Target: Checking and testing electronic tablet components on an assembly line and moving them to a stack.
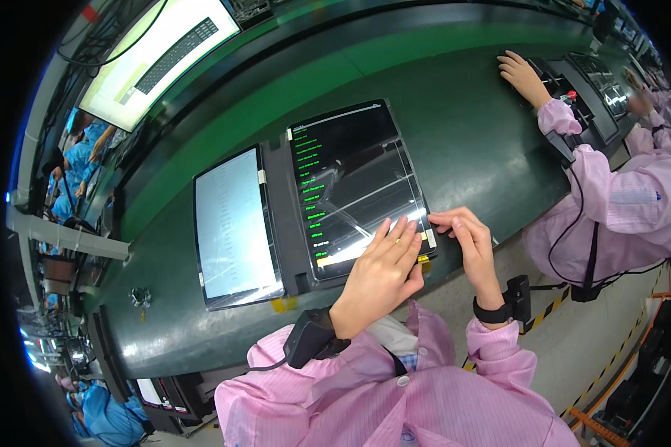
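Currently, the dark-screen tablet (350,171) lies face up near the worktop's (168,324) near edge, to the right of a bright-screen tablet (235,223), with a dark holder (283,194) showing between them. The left hand (380,277) lies over the dark-screen tablet's near right corner, fingers extended and grasping nothing visible; contact pressure cannot be judged. The right hand (471,244) is at the same tablet's right side, fingers bent; whether they pinch anything cannot be told. Caution: uneven pressure at this corner could turn the tablet or slide it toward the worktop's near edge. A wrist or sleeve could catch the yellow tab (423,260) beside the corner, and fingertips dragged across the glass could smear it. Clearance: the near edge leaves only a narrow margin below both tablets. The widest room for moving lies beyond their far edges and rightward, bounded by a co-worker's hand (525,78) at the worktop's far right. Leftward, travel is limited by a small clear item (139,298) near the left end.
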The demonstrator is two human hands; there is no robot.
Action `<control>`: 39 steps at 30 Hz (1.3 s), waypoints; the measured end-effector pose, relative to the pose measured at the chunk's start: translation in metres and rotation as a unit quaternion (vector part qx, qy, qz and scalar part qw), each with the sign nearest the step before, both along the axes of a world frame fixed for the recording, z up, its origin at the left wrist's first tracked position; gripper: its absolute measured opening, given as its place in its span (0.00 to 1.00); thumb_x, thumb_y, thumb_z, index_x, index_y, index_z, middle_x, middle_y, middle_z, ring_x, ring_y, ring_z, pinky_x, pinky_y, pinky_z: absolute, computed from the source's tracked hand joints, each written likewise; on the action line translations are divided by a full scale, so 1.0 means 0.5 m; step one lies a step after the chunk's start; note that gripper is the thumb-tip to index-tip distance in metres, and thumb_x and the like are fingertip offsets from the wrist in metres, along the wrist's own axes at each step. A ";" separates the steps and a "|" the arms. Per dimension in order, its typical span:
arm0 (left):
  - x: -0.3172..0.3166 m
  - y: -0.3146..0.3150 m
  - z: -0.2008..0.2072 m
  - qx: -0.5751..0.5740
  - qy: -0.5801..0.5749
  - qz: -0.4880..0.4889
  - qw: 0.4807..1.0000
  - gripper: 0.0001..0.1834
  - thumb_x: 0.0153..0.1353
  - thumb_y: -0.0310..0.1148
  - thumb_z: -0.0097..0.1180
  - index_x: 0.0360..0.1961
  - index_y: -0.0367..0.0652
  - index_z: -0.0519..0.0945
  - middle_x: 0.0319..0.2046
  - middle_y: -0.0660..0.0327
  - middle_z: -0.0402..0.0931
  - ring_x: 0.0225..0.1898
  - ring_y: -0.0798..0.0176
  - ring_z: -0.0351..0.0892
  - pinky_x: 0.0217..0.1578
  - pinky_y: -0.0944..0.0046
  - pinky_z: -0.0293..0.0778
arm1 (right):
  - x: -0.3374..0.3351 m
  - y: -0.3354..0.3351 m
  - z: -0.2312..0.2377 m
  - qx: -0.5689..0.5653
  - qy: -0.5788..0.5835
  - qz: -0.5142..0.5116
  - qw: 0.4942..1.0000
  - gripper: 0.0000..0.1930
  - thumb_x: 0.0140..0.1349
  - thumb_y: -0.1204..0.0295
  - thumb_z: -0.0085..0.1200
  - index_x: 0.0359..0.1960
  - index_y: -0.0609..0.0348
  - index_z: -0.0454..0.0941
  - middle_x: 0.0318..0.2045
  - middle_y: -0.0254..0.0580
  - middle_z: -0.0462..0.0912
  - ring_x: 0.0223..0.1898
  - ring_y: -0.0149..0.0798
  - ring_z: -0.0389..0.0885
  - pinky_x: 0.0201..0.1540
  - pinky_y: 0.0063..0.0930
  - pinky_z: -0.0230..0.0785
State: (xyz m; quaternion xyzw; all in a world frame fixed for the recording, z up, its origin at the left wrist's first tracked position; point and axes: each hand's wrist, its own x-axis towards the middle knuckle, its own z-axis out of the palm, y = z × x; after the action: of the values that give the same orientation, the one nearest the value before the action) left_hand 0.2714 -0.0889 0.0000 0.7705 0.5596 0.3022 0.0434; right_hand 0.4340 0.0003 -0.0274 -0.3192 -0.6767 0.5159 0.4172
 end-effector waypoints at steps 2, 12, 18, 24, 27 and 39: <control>0.003 0.004 -0.004 0.015 0.007 0.004 1.000 0.21 0.45 0.25 0.60 0.43 0.31 0.77 0.49 0.47 0.74 0.55 0.49 0.71 0.59 0.49 0.63 | 0.000 0.000 0.001 0.000 0.001 -0.001 1.000 0.16 0.67 0.72 0.39 0.40 0.67 0.80 0.38 0.45 0.80 0.34 0.32 0.77 0.41 0.23 0.69; -0.002 0.013 -0.027 0.068 0.047 -0.009 0.997 0.19 0.44 0.24 0.61 0.40 0.28 0.78 0.43 0.45 0.77 0.51 0.49 0.75 0.57 0.50 0.66 | 0.001 -0.002 0.000 0.018 -0.022 0.001 1.000 0.16 0.67 0.72 0.39 0.40 0.67 0.80 0.39 0.43 0.80 0.34 0.30 0.75 0.40 0.21 0.67; -0.012 0.006 -0.023 0.055 0.025 0.018 0.998 0.20 0.48 0.31 0.59 0.43 0.32 0.77 0.48 0.49 0.74 0.55 0.50 0.71 0.61 0.49 0.57 | 0.000 -0.004 -0.008 0.020 -0.034 -0.003 0.999 0.16 0.67 0.69 0.38 0.39 0.66 0.80 0.40 0.40 0.80 0.34 0.27 0.74 0.37 0.18 0.63; -0.072 -0.050 0.087 0.069 -0.011 0.081 0.994 0.26 0.49 0.35 0.60 0.49 0.34 0.73 0.51 0.48 0.71 0.58 0.47 0.66 0.62 0.48 0.54 | 0.006 0.012 -0.022 0.029 -0.050 -0.002 0.998 0.18 0.68 0.67 0.36 0.39 0.67 0.79 0.41 0.42 0.79 0.37 0.29 0.75 0.38 0.20 0.63; -0.187 -0.153 0.145 0.070 -0.141 0.174 0.972 0.22 0.46 0.24 0.59 0.46 0.39 0.77 0.42 0.53 0.78 0.51 0.50 0.74 0.56 0.50 0.62 | -0.013 0.013 -0.005 -0.040 -0.011 -0.084 0.996 0.17 0.68 0.66 0.37 0.47 0.65 0.75 0.45 0.42 0.78 0.42 0.31 0.75 0.40 0.21 0.63; -0.425 -0.338 0.033 0.024 0.002 0.392 0.920 0.12 0.57 0.27 0.50 0.40 0.47 0.82 0.46 0.55 0.69 0.56 0.49 0.65 0.64 0.37 0.39 | -0.108 0.036 -0.003 -0.097 -0.017 -0.013 0.995 0.23 0.67 0.64 0.39 0.61 0.62 0.64 0.60 0.43 0.65 0.64 0.37 0.58 0.65 0.27 0.43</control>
State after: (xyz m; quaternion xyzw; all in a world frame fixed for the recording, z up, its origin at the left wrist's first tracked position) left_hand 0.0588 -0.2578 0.0163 0.4908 0.8094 0.3073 -0.0982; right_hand 0.3798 0.0184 -0.0288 -0.3757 -0.6259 0.5681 0.3799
